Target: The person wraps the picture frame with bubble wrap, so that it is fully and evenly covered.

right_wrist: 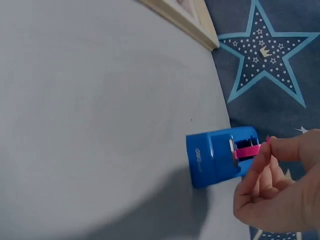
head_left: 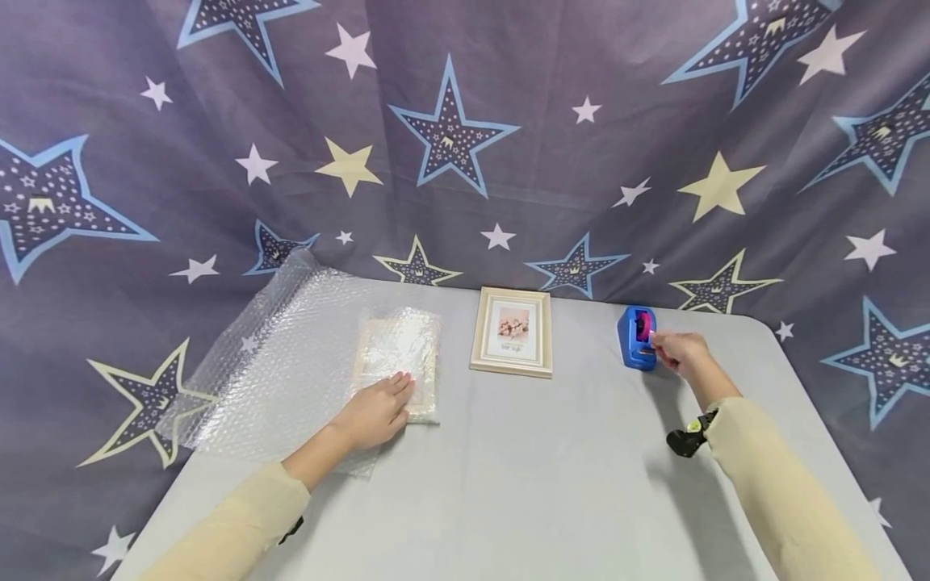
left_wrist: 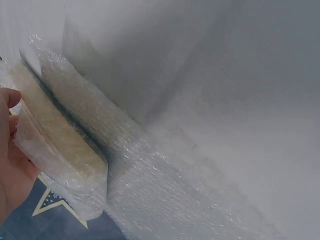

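On the left part of the table lies a frame wrapped in bubble wrap point(head_left: 385, 339), a pale rectangle showing through the film. My left hand point(head_left: 374, 413) rests on its lower part, fingers extended over the surface. In the left wrist view the wrapped edge point(left_wrist: 55, 120) is beside the fingers. Toward the right stands a blue tape dispenser point(head_left: 629, 343). My right hand point(head_left: 680, 351) is at its side. The right wrist view shows thumb and forefinger pinching pink tape point(right_wrist: 247, 151) at the dispenser.
A loose sheet of bubble wrap point(head_left: 283, 371) spreads left of the wrapped frame and over the table's left edge. An unwrapped picture frame point(head_left: 483, 363) lies at the back middle of the white table point(head_left: 538, 476). A star-patterned cloth point(head_left: 552, 186) hangs behind.
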A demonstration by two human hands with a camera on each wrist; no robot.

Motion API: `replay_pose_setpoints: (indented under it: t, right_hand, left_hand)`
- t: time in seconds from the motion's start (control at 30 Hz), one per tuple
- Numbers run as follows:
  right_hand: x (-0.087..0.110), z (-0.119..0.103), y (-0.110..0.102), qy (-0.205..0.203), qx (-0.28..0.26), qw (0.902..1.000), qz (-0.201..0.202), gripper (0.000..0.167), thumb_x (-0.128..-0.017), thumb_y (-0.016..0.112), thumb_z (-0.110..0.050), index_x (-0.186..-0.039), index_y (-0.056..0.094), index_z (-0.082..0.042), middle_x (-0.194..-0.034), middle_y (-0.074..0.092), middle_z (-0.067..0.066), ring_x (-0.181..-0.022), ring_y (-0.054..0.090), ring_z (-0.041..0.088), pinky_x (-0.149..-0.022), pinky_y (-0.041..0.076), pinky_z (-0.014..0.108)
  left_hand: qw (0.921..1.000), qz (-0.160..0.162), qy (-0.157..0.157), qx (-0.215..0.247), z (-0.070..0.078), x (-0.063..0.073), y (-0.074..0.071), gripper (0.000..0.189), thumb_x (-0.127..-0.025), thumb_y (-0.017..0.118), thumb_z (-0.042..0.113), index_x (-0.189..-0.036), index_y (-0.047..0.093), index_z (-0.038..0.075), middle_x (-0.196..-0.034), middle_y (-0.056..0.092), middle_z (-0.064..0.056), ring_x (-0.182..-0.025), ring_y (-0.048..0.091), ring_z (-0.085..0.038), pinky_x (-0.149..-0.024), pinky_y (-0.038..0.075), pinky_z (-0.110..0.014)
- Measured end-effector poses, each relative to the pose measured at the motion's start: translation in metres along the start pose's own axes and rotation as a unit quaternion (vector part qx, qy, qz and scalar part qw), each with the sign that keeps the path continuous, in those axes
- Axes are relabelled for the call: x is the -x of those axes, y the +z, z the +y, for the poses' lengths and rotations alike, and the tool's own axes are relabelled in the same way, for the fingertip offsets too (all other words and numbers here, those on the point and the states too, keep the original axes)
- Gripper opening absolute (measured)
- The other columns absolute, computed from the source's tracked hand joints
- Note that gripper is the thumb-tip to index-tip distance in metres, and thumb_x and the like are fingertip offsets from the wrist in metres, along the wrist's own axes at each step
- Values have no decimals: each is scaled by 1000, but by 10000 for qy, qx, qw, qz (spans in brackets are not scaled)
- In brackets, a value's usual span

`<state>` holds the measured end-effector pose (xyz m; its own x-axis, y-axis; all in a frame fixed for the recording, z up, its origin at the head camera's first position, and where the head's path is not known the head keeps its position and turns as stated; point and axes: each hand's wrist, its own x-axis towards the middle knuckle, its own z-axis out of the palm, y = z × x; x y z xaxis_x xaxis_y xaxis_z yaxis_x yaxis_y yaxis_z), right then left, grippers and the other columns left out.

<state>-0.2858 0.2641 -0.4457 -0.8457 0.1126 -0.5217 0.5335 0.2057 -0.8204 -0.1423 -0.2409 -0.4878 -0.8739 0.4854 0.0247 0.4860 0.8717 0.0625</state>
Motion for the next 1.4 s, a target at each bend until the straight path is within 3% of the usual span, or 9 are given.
replay_pose_setpoints:
  t: [0.1,0.23,0.5,0.7,0.9,1.1,1.23,1.4]
  right_hand:
    - [5,0,2,467,-950,9928,-568,38,-97,49,-12,-61,61,-18,-59,58,-10,-55,55,0,-61,53,15]
    - [9,1,6,787,-1739,9799,-586,37,-97,47,-11,-62,59,-15,-60,57,-6,-56,57,2,-67,56,19]
    - [10,2,11,477,-1648,9851,125,17,-95,50,-11,-79,55,-11,-61,57,-7,-58,56,2,-77,58,24]
    - [14,11,15,-186,-1898,9813,274,13,-95,50,-9,-84,56,-9,-60,58,-9,-60,56,0,-73,59,21]
    - [18,34,16,-1211,-2514,9602,127,30,-96,52,-6,-69,63,-14,-62,58,-8,-65,58,1,-73,60,18]
    - [17,52,20,-1549,-2861,9455,121,31,-95,54,-2,-69,64,-14,-65,60,-7,-66,59,2,-78,59,16]
    - [18,55,20,-1377,-2743,9516,148,29,-96,51,-4,-71,62,-14,-65,58,-7,-66,58,2,-79,58,14]
    - [23,51,18,-819,-2138,9734,-14,11,-98,49,-15,-92,57,-12,-73,54,-11,-66,53,0,-70,55,12]
  left_hand:
    - [10000,9,-14,25,0,1,0,49,-96,50,24,-133,51,-7,-141,51,-23,-135,47,-36,-115,39,-46]
    - [10000,49,-35,45,1,2,0,48,-95,50,23,-132,52,-8,-141,51,-24,-135,47,-37,-115,39,-46]
    - [9999,81,-44,71,2,1,0,48,-95,50,23,-132,52,-8,-141,51,-23,-135,47,-36,-115,39,-46]
    - [9998,80,-111,114,1,1,1,49,-96,49,24,-133,51,-7,-142,49,-23,-136,45,-36,-116,37,-47]
    - [9998,75,-123,130,1,1,1,49,-96,49,23,-133,51,-7,-143,49,-22,-137,45,-35,-116,37,-46]
    - [9997,105,-143,153,2,2,1,48,-95,49,22,-133,52,-7,-142,50,-22,-136,45,-35,-116,37,-46]
    - [9998,99,-141,139,3,2,1,48,-96,48,23,-133,51,-7,-142,50,-22,-136,45,-35,-116,37,-46]
    - [9997,139,-138,119,2,2,1,47,-95,49,22,-133,52,-7,-142,50,-22,-136,46,-36,-115,38,-47]
